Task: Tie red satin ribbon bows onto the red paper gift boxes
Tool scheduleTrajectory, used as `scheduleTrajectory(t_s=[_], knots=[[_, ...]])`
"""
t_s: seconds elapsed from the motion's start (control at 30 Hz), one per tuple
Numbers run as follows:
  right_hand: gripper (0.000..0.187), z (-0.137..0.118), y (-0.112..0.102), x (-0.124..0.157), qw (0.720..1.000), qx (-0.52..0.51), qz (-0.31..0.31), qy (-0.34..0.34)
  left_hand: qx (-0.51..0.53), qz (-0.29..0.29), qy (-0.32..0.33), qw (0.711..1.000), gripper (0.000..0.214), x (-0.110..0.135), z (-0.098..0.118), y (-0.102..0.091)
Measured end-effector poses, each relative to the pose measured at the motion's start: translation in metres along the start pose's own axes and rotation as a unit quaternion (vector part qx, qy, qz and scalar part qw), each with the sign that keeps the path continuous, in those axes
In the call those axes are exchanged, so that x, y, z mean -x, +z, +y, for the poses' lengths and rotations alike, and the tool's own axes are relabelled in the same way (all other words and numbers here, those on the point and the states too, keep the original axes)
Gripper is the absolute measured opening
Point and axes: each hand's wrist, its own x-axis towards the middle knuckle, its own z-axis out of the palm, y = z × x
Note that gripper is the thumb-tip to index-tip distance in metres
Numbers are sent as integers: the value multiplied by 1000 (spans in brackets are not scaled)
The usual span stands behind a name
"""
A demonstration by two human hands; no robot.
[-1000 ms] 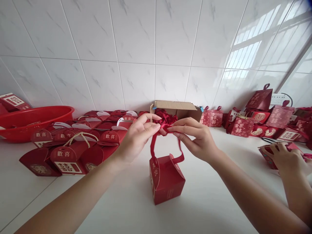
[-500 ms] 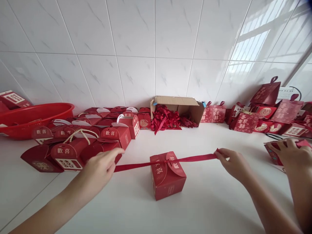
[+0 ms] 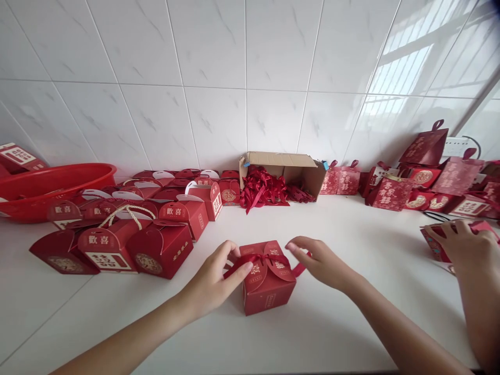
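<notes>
A small red gift box (image 3: 269, 297) with curved top flaps stands before me. A dark red ribbon (image 3: 269, 259) crosses its top, gathered at a knot in the middle. At the box's left side, my left hand (image 3: 214, 276) has the ribbon's left part between thumb and fingers, the thumb over the box's edge. My right hand (image 3: 318, 258) is by the top right edge, thumb and forefinger close together. The ribbon's right tail bends below the box edge and rises into this hand, where its end is hidden.
Several red gift boxes (image 3: 164, 252) stand at left, beside a red basin (image 3: 78, 179). A cardboard box (image 3: 300, 160) with red ribbons lies by the tiled wall. More boxes (image 3: 390, 192) are piled at right, where another person's hand (image 3: 464, 247) rests on a patterned box (image 3: 433, 247).
Both my hands have moved inward from the stretched ribbon to the box's sides. The ribbon has gone slack, and its right tail now droops. The other person's hand stays on its box.
</notes>
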Motion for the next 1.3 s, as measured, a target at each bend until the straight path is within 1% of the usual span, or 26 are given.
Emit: scheduleTrajectory(t_s=[0.07,0.13,0.23,0.3,0.4,0.5,0.57,0.73,0.9,1.0,1.17,1.3], knots=[[53,-6,8,-4,999,-10,-49,14,46,-24,-14,999,24,-7,0,2],[59,-5,14,-6,996,-31,-78,38,73,-43,-18,996,25,-14,-1,1],[60,-1,17,-5,984,-112,-119,64,121,-91,-54,987,28,-19,-3,-4],[58,0,16,-3,974,-170,-131,75,157,-117,-82,977,31,-20,-3,-6],[51,-3,10,1,963,-228,-120,82,202,-124,-109,965,36,-20,0,-6],[42,-3,6,3,948,-282,-136,59,264,-120,-132,948,47,-20,3,-3],[40,0,7,2,940,-305,-149,43,294,-115,-146,938,50,-20,4,0],[46,14,18,-4,928,-344,-144,30,286,-116,-160,938,39,-19,3,6],[42,24,23,-6,907,-391,-154,35,297,-109,-158,935,37,-20,-2,5],[39,26,21,-6,903,-399,-160,31,293,-111,-153,937,37,-20,-6,3],[32,20,12,-3,907,-384,-168,26,291,-126,-140,938,38,-19,-14,-1],[29,21,6,-2,912,-368,-172,50,280,-122,-144,941,39,-16,-17,-3]])
